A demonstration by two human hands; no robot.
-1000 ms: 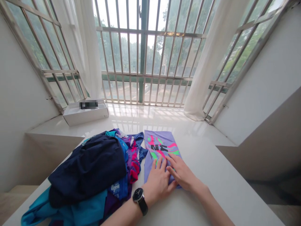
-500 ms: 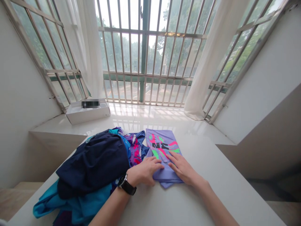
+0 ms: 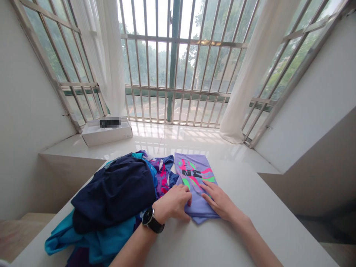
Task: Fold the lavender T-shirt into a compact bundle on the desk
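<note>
Folded lilac shirt (image 3: 193, 174) on a white table (image 3: 258, 226)

The shirt lies folded into a long strip on the table, its pink, green and black print facing up. The left hand (image 3: 174, 203) sits at its left edge near the lower end, half curled with the fingertips against the cloth, though whether it grips the fabric cannot be told. A black-strapped wristwatch (image 3: 150, 219) circles that wrist. The right hand (image 3: 218, 202) lies open, its fingers spread flat on the shirt's lower right part, gripping nothing.

Just left of the shirt is a heap of clothes: a navy garment (image 3: 112, 194) on top, a teal garment (image 3: 86, 235) beneath, and a pink-patterned purple garment (image 3: 162, 176) touching the shirt's edge.

Beyond the table, a white box (image 3: 107, 135) sits on a glossy window ledge (image 3: 183, 142), below metal window bars (image 3: 174, 63) and white curtains (image 3: 251, 74)
</note>
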